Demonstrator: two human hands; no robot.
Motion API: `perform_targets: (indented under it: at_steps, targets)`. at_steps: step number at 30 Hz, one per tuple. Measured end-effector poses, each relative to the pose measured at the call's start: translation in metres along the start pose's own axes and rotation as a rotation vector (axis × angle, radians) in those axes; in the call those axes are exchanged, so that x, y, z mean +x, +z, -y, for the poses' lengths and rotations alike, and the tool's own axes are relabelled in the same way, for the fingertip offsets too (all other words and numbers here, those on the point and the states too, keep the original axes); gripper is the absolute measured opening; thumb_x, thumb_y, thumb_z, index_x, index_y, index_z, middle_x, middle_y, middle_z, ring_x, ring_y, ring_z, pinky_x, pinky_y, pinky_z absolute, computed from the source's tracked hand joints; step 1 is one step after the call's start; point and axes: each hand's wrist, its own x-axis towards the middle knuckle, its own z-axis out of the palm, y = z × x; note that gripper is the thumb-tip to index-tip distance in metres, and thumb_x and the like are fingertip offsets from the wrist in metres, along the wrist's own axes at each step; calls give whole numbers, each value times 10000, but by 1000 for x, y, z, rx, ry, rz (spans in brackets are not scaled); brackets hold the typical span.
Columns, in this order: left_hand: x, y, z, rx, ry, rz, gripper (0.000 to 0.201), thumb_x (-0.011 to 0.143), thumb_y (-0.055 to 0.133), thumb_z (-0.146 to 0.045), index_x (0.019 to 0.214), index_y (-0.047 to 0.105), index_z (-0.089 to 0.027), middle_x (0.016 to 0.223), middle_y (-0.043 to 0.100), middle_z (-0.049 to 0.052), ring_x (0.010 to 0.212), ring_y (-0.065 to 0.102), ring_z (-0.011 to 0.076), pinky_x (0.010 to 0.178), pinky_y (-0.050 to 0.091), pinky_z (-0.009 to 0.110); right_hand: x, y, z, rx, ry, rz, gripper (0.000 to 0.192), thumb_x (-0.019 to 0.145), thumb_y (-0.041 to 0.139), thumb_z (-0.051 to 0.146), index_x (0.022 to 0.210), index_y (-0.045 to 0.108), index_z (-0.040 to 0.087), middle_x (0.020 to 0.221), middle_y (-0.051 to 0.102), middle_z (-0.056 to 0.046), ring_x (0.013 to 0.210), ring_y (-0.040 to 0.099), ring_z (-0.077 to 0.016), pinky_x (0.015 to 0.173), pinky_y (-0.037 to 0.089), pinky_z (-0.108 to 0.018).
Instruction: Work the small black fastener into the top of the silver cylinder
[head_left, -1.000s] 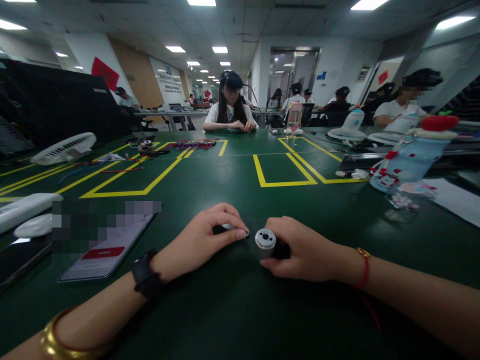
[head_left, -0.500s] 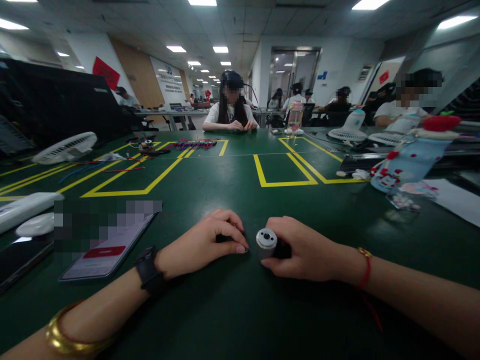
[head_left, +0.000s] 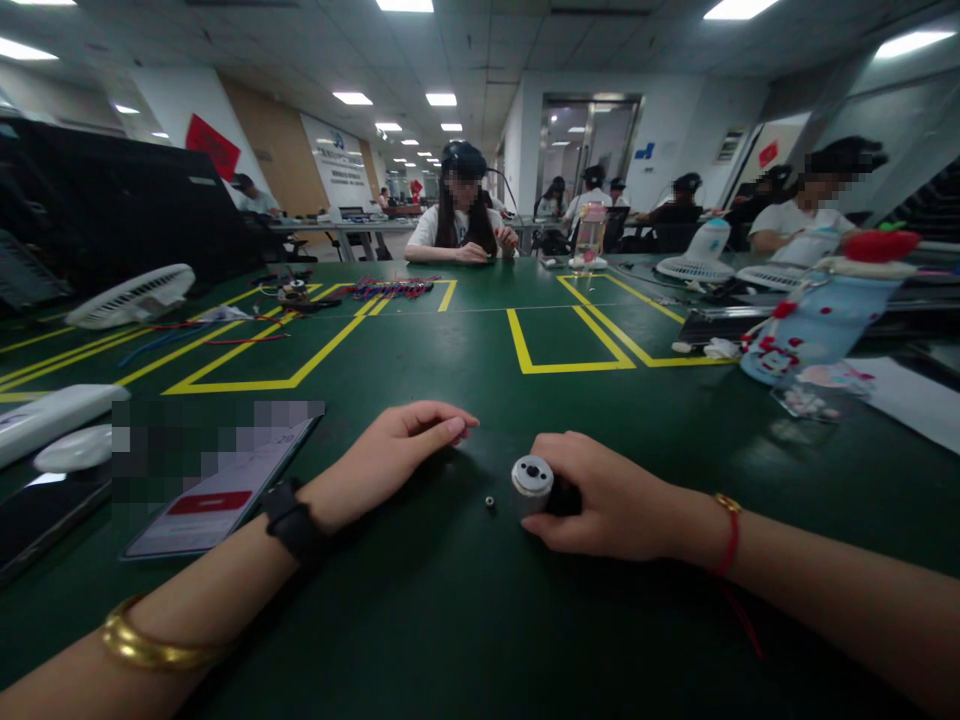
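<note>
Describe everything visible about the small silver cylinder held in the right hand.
The small silver metal cylinder is short and squat, with a dull brushed look. Its round end face points toward the camera and shows a dark centre hole ringed by smaller dark spots. It lies on its side on the green table. The right hand wraps its rear part, which looks black; only the front end shows. A tiny loose metal piece lies just left of it, apart. The left hand is clear of it.
</note>
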Motion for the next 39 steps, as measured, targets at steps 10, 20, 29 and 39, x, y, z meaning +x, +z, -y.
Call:
perform_targets:
  at_steps: [10, 20, 29, 39]
  targets:
    - [7, -3, 10, -618, -71, -139, 202, 851, 655, -173, 1051, 689, -176, 821, 655, 3, 762, 579, 88, 757, 447, 201, -2, 1, -1, 31, 21, -5, 216, 739, 675, 296, 849, 531, 179, 831, 560, -25, 704, 465, -152, 620, 350, -283]
    - [7, -2, 12, -551, -53, -97, 174, 831, 663, -188, 998, 713, -182, 820, 671, 4, 777, 588, 95, 776, 447, 207, -3, -1, 1, 33, 5, 5, 207, 740, 669, 281, 852, 529, 179, 838, 555, -18, 720, 468, -153, 643, 361, -292]
    - [0, -7, -4, 221, 138, 214, 159, 852, 546, -188, 802, 696, -195, 951, 651, 28, 918, 610, 188, 891, 444, 348, -3, -2, 1, 35, -16, -1, 200, 741, 665, 273, 859, 532, 181, 842, 561, -24, 725, 476, -158, 659, 369, -296]
    - [-6, -8, -7, 481, 268, 301, 122, 789, 671, -234, 909, 676, -210, 1076, 582, 34, 998, 574, 204, 905, 437, 358, -4, 1, 0, 91, 19, -41, 303, 719, 704, 296, 949, 546, 179, 898, 587, -34, 750, 502, -163, 661, 385, -291]
